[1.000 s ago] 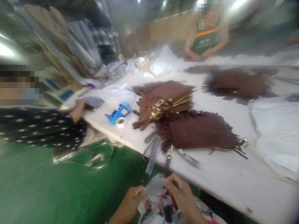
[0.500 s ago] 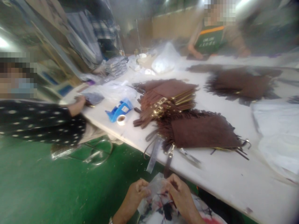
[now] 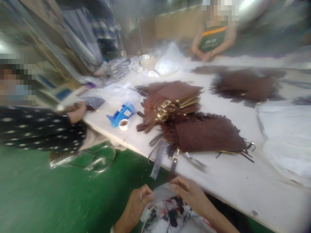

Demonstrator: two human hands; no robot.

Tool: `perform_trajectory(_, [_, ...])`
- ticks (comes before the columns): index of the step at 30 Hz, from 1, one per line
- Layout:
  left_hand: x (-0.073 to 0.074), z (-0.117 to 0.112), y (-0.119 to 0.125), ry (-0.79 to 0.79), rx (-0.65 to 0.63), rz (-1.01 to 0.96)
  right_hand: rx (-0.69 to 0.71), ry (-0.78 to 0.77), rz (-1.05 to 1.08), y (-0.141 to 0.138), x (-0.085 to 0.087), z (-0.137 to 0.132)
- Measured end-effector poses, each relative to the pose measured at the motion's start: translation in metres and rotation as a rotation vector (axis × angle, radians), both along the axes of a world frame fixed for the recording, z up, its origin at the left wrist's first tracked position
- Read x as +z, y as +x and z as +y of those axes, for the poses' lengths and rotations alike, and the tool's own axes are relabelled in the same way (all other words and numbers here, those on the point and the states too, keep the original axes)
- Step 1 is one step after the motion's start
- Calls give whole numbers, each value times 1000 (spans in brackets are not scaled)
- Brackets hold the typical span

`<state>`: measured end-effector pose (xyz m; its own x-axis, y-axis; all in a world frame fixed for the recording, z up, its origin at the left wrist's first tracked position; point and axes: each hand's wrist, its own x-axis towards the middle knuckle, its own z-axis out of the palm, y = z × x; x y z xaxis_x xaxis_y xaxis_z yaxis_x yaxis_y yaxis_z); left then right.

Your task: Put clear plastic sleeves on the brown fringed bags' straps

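Note:
Over my lap, my left hand (image 3: 141, 200) and my right hand (image 3: 184, 191) pinch opposite edges of a thin clear plastic bag (image 3: 161, 193). The bag is see-through, and patterned clothing shows behind it. Just beyond my right hand, a brown strap with a gold clasp (image 3: 174, 158) hangs over the table edge. It lies beside a dark brown fringed bag (image 3: 206, 134). A clear plastic strip (image 3: 157, 161) droops over the edge there too, and small metal snips (image 3: 195, 161) rest near the fringed bag.
On the white table (image 3: 238, 181) are stacked brown fringed bags (image 3: 172, 94), a blue tape dispenser (image 3: 122, 113) and a tape roll (image 3: 123, 124). White plastic bags (image 3: 286, 139) lie at right. A co-worker's hand (image 3: 77, 111) is at left; another person (image 3: 211, 42) stands across the table.
My hands have spread a little farther apart, and the plastic bag between them looks flatter. The person across the table has brought both hands together.

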<state>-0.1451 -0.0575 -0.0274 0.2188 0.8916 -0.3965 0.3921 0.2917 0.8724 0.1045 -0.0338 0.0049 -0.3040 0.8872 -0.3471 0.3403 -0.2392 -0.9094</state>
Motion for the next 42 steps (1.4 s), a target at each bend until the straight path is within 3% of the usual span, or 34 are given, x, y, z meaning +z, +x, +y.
perform_trajectory(6, [9,2,-3,-10,-30,-33,57,-84,-99,-1,-2,4])
perform_trajectory(11, [-9,3,-13,-144,42,-241,57,-104,-71,-1,-17,0])
perform_trajectory(14, [-16,3,-15,-182,57,-290,64,-103,6,-2,-18,-1])
perform_trajectory(20, [-6,2,-9,-259,-1,-373,181,140,3,-8,-1,5])
perform_trajectory(23, [-6,2,-9,-295,-22,-383,159,145,-54,-12,1,7])
perform_trajectory(29, [0,6,-3,-98,-55,-179,125,101,-121,-18,-9,2])
perform_trajectory(34, [12,9,17,-31,-103,-176,120,92,-122,-26,-11,3])
perform_trajectory(38, [7,8,23,-27,-36,-112,71,63,-108,-30,-15,1])
perform_trajectory(42, [-4,6,14,-36,7,-101,-34,-154,17,-21,-37,-9])
